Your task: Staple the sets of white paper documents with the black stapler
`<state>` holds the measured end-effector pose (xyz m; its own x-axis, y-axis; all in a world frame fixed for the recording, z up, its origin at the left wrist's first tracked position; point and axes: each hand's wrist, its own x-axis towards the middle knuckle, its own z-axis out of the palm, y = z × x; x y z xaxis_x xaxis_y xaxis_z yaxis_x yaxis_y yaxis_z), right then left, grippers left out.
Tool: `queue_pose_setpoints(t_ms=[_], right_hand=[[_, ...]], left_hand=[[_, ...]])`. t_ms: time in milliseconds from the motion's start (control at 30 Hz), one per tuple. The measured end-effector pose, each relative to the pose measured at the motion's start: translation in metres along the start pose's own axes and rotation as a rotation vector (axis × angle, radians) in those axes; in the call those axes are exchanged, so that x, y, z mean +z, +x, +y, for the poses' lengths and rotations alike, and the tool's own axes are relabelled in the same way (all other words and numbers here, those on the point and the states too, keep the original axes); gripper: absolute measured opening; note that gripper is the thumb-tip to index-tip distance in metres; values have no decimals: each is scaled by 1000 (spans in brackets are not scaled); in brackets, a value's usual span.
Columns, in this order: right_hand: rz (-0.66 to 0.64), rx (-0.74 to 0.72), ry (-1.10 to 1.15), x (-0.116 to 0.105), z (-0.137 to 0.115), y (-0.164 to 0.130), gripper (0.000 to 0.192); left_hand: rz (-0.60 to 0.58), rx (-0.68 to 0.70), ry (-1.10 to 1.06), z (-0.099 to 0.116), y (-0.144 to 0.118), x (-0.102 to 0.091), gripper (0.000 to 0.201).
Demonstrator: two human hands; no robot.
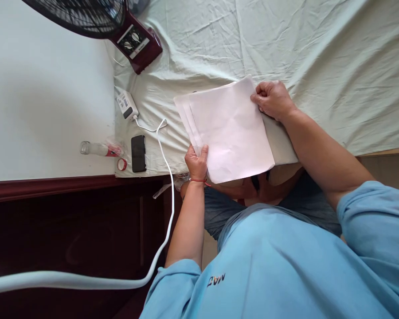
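Observation:
Several white sheets of paper (pixel 232 128) lie fanned over one another in front of me, their near edge hanging past the edge of the table. My left hand (pixel 197 163) grips the sheets at their lower left corner, thumb on top. At the upper right edge, my right hand (pixel 273 99) pinches the paper with its fingers curled. Under the right side of the sheets a flat pale surface (pixel 281 144) shows; what it is I cannot tell. A red cord bracelet (pixel 199 180) sits on my left wrist.
Pale green cloth (pixel 335 66) covers the table in wrinkles. A dark red fan (pixel 138 44) stands at the far left. Nearer are a white adapter box (pixel 127 105), a black phone (pixel 138 153), a bottle (pixel 101 149) and a red cap (pixel 121 164). A white cable (pixel 169 177) runs towards me.

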<state>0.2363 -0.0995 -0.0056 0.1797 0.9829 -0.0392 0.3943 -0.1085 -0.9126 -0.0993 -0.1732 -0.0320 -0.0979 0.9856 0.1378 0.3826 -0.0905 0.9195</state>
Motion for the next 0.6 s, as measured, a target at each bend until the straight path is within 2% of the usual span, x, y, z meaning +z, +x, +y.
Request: queue_pose_setpoints(t_ms=[267, 600], right_hand=[[22, -78, 75, 9, 9, 1, 50], [44, -16, 183, 10, -2, -3, 68]], left_hand=[[-28, 15, 30, 2, -1, -1, 43], [-86, 31, -34, -7, 0, -2, 46]])
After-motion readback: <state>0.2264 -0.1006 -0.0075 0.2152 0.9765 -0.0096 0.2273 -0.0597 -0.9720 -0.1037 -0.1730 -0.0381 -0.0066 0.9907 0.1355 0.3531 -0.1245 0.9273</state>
